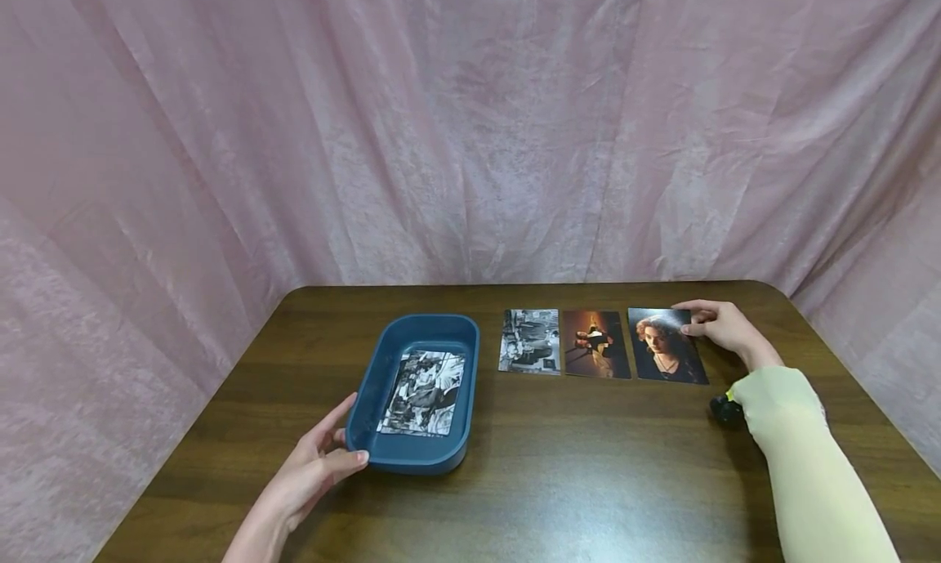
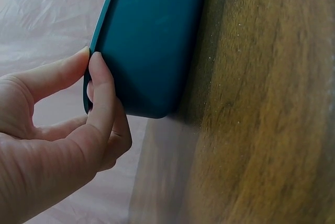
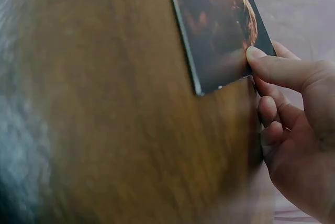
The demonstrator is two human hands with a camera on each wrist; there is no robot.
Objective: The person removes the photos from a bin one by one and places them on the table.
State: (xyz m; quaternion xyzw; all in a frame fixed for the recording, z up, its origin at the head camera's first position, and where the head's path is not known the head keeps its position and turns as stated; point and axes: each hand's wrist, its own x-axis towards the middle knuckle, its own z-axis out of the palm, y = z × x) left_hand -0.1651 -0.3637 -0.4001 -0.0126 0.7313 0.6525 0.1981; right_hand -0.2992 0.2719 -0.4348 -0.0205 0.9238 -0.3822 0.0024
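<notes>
A deep blue rectangular plastic tray (image 1: pixel 412 465) with rounded corners stands on the table, left of centre. Its near left corner rim is pinched between the thumb and fingers of my left hand (image 1: pixel 303 473); the left wrist view shows the tray's outer wall (image 2: pixel 152 41). Inside lies a black-and-white photo print (image 1: pixel 422 393). At the far right, my right hand (image 1: pixel 724 328) pinches the edge of a colour portrait photo (image 1: pixel 662 355), thumb on its face. In the right wrist view one corner of that photo (image 3: pixel 214 62) stands off the tabletop.
Left of the portrait lie a dark orange-toned photo (image 1: pixel 597 346) and a black-and-white photo (image 1: pixel 529 342), side by side. The brown wooden table (image 1: pixel 559 465) has rounded far corners. Pink curtains (image 1: pixel 470 138) hang behind it. A small black device (image 1: pixel 726 409) shows at the right wrist.
</notes>
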